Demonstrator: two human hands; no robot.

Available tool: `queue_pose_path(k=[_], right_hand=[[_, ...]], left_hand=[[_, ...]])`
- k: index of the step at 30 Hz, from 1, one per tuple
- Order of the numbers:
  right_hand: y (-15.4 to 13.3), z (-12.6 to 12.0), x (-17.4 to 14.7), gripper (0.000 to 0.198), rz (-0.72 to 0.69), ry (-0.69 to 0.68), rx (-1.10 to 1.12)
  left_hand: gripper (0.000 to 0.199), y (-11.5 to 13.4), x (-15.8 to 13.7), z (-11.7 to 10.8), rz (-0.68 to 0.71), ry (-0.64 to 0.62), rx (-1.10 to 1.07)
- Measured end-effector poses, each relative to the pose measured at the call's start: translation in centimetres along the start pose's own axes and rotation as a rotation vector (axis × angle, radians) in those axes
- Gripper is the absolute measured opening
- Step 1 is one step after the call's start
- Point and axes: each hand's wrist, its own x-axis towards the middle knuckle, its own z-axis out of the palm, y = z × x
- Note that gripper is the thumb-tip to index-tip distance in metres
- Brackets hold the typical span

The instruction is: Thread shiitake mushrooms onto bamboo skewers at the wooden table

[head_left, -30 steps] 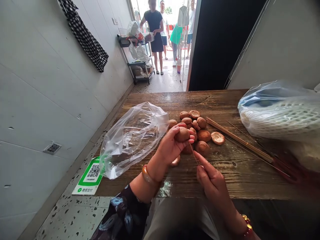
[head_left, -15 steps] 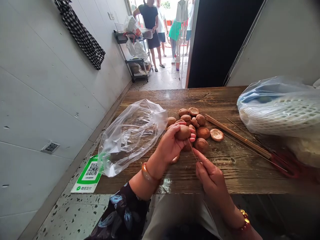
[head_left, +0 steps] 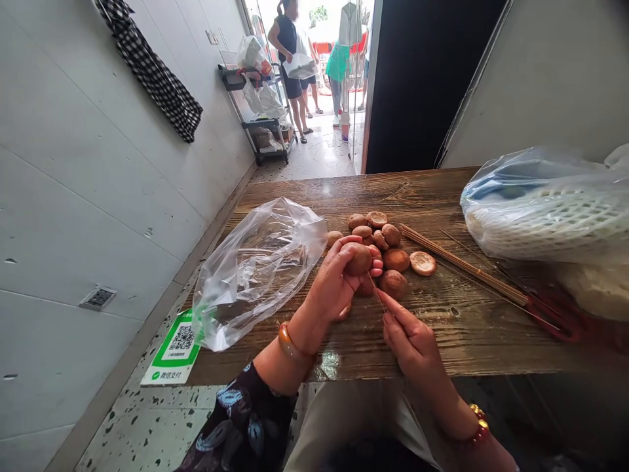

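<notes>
My left hand (head_left: 339, 272) is closed around a brown mushroom cap (head_left: 358, 259), held above the wooden table. In my right hand (head_left: 410, 337) a thin wooden skewer (head_left: 377, 293) is pinched between thumb and fingers. Its tip reaches the lower edge of the mushroom cap; whether it has gone in I cannot tell. Several loose mushroom caps (head_left: 396, 260) lie in a pile just beyond my hands, some partly hidden by my left hand. One cap (head_left: 422, 263) rests with its pale underside up at the right of the pile.
A bundle of skewers (head_left: 462, 263) lies to the right, by red-handled scissors (head_left: 557, 318). Farther right are bagged goods in netting (head_left: 545, 213). A clear plastic bag (head_left: 260, 262) and a QR code card (head_left: 173, 351) are at left. A person (head_left: 289, 59) stands by a cart (head_left: 260, 121).
My hands keep nearly the same pose on the mushroom and skewer. In the doorway the person has turned and now holds a white bag-like thing away from the cart.
</notes>
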Motion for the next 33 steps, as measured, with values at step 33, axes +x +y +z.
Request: queue_pose_path(k=[33], right_hand=[[0.5, -0.1, 0.1, 0.049, 0.016, 0.068, 0.146]], left_hand=[[0.035, -1.3, -0.8, 0.1, -0.003, -0.168, 0.307]])
